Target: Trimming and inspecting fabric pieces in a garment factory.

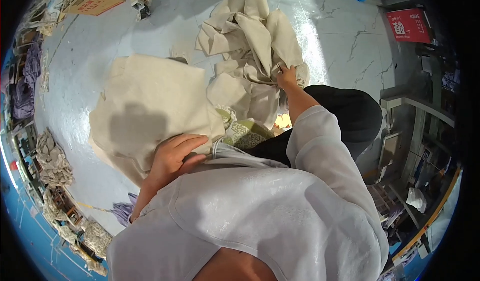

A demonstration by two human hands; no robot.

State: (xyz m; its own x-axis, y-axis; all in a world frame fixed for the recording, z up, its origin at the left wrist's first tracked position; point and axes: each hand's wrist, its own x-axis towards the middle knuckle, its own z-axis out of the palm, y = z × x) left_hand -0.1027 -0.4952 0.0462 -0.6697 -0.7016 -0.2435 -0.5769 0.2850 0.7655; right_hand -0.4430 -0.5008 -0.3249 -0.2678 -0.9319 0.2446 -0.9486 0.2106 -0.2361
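Over my left leg lies a stack or fold of beige cloth [155, 88], its broad face smooth, with a dark shadow on it. My left hand [180, 153] rests at the cloth's near edge, fingers stretched out, gripping nothing visible. Farther ahead, a crumpled heap of beige cloth [245, 41] spreads over the floor. At the heap's right side my right hand [288, 77] is closed, and a thin dark pointed tool [279, 67] sticks out from the fingers. Its kind is too small to tell. Between my knees shows a green and white patterned cloth [245, 133].
A cardboard box [96, 0] stands at the far left beside a metal table leg [142, 6]. At the far right is a red box [408, 25]. A metal frame [420, 106] stands right of my knee. Cloth bundles [52, 156] line the left side. The floor is grey marbled tile.
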